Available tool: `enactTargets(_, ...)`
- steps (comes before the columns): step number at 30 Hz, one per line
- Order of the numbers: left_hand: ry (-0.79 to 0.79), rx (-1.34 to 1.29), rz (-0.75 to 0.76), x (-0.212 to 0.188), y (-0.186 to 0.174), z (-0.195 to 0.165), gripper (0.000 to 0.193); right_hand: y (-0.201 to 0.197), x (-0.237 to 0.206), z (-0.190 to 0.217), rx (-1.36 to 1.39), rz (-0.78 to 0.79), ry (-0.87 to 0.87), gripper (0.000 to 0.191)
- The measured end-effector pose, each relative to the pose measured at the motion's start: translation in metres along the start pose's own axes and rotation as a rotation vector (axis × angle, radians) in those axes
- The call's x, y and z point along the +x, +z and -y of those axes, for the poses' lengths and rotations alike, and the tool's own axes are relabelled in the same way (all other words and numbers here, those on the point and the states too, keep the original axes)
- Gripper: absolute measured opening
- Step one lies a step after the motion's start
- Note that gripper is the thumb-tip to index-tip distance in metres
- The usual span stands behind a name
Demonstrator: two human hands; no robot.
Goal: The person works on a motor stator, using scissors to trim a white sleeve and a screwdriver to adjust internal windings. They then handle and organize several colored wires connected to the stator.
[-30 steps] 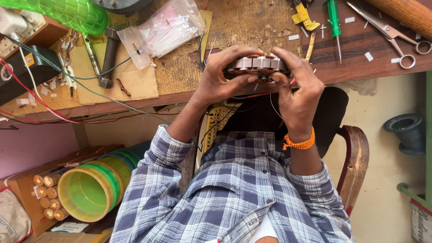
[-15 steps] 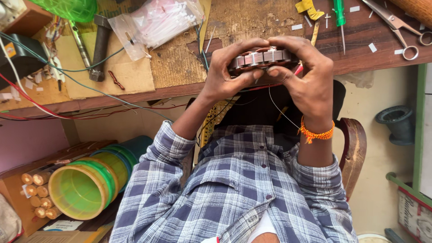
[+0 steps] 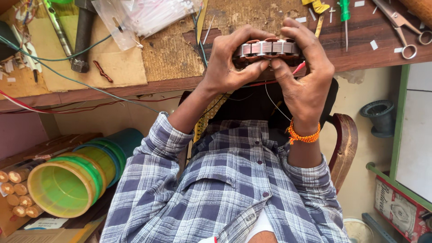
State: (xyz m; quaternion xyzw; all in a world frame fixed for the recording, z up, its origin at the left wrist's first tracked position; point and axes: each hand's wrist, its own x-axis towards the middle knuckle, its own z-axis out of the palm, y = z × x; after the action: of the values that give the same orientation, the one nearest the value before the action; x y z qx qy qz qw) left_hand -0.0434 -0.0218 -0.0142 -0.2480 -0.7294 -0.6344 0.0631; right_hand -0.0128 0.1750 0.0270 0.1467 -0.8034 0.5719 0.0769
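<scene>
Both hands were clamped around a motor stator at the front edge of the wooden workbench.

From my remote seat I saw the left hand (image 3: 225, 63) and the right hand (image 3: 306, 76) each grasping the stator (image 3: 268, 48), a ring of metal laminations with copper windings, fingers curled over its top and thumbs pressed beneath; it sat just above the bench (image 3: 180, 58) lip, over the lap. Thin wire leads (image 3: 274, 101) hung from it toward the plaid shirt (image 3: 225, 189). I judged the main risk to be those leads: a twist of the ring could snag or snap them, or nick the winding enamel. A slipping thumb could also drop the ring off the edge. The scissors (image 3: 400, 27) and green screwdriver (image 3: 345, 18) lay near the right knuckles, close enough to be knocked.
</scene>
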Motion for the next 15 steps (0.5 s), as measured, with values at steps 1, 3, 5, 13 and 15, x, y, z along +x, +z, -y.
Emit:
enactTargets(1, -0.006, 0.001, 0.002, 0.0, 0.0, 0.0, 0.039, 0.0, -0.001, -0.001, -0.01, -0.005, -0.002, 0.043)
enactTargets(3, -0.015, 0.002, 0.011, 0.001, 0.0, 0.002, 0.038, 0.001, -0.002, -0.003, -0.031, -0.019, -0.01, 0.045)
enactTargets(5, 0.021, 0.002, 0.02, 0.001, 0.0, 0.004, 0.038, 0.002, -0.003, -0.004, -0.058, -0.038, -0.012, 0.049)
enactTargets(13, 0.018, -0.017, 0.032, -0.003, -0.005, 0.006, 0.039, 0.009, -0.008, -0.004, -0.113, -0.055, 0.003, 0.043)
enactTargets(15, 0.016, -0.027, 0.049, -0.004, -0.007, 0.008, 0.04, 0.015, -0.01, -0.004, -0.143, -0.091, -0.005, 0.042)
